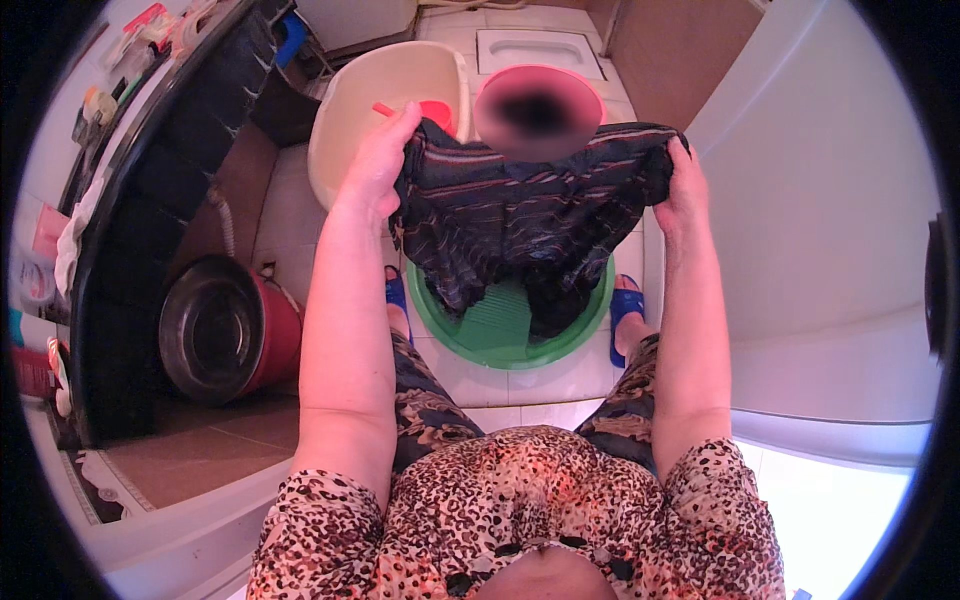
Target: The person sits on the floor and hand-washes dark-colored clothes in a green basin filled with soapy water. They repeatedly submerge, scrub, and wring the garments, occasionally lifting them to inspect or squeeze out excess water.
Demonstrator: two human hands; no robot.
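Observation:
A dark garment with thin pale and reddish stripes (530, 205), shaped like shorts, is stretched wide between my hands. My left hand (383, 165) is closed on its left upper corner, and my right hand (686, 190) grips the right one. Its cloth hangs down in wrinkled folds, in two parts with a gap between them. Below it, a round green basin with a ridged washboard surface (495, 340) rests on the floor between my feet. The garment hides the basin's far part. Just beyond the garment is a pink basin (597, 92) with something dark and blurred inside.
A cream tub (335, 125) holding a red scoop (436, 113) stands far left. A red bucket with a dark metal bowl (212, 325) sits by the left cabinet. A black counter edge (110, 270) bounds the left, a pale smooth panel (820, 230) the right. Blue slippers (625, 315) flank the basin.

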